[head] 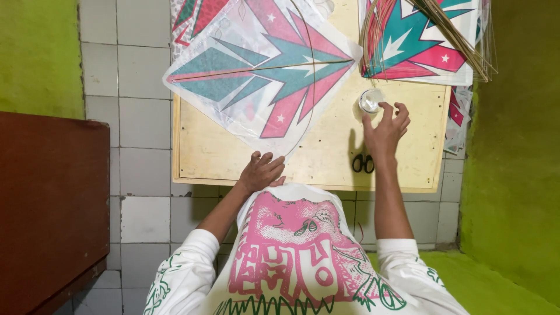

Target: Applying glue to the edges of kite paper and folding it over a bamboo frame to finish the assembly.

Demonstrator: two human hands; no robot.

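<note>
A paper kite [262, 73] with teal and pink star shapes and thin bamboo spars lies on a pale wooden board [326, 157]. My left hand [261, 171] rests with curled fingers on the kite's near corner, by the board's front edge. My right hand [385, 129] reaches over the board, fingertips at a small round clear container [370, 100]. Black-handled scissors [363, 164] lie just below that hand's wrist.
A stack of similar kites [426, 41] with a bundle of thin bamboo sticks [455, 35] sits at the board's far right. A dark brown cabinet [52, 204] stands at left on the white tiled floor [140, 128]. Green walls flank both sides.
</note>
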